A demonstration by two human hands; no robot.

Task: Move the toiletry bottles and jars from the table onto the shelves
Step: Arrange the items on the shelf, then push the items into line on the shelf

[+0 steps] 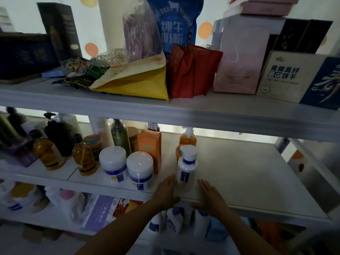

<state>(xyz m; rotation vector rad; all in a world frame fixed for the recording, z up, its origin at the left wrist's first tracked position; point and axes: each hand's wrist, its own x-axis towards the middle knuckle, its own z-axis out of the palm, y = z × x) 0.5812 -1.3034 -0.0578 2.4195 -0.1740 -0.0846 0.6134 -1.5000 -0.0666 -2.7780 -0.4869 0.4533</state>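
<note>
1. Step in hand, as judged: the shelving of one white pump bottle [186,167]. It is standing upright on the middle shelf [248,181] with neither hand gripping it, so this placement is looking as good as done.
2. Bottle's place: it is sitting near the shelf's front edge. Two white jars [113,162] [140,168] are standing at its 9 o'clock and an orange box [150,144] at its 10 o'clock. An orange pump bottle [188,138] is standing at its 12 o'clock, further back.
3. Left hand [166,191]: it is lying at the bottle's 7 o'clock, palm down and flat, fingers straight and close together, holding nothing. The fingertips are reaching just beside the bottle's base; whether they are touching it cannot be told.
4. Right hand [211,195]: it is lying at the bottle's 5 o'clock, likewise flat, with fingers straight, slightly parted and holding nothing. It is resting on the shelf's front lip, a narrow gap apart from the bottle.
5. Arms: both forearms are rising from 6 o'clock, angling inward so the hands are flanking the bottle.
6. Next move, as judged: both hands are needing to draw back toward 6 o'clock without brushing the bottle, then go for another bottle or jar. The table is not showing, so what is waiting there cannot be told.
7. Room left: the shelf's stretch from 1 to 4 o'clock of the bottle is lying bare, ready for further pieces.
</note>
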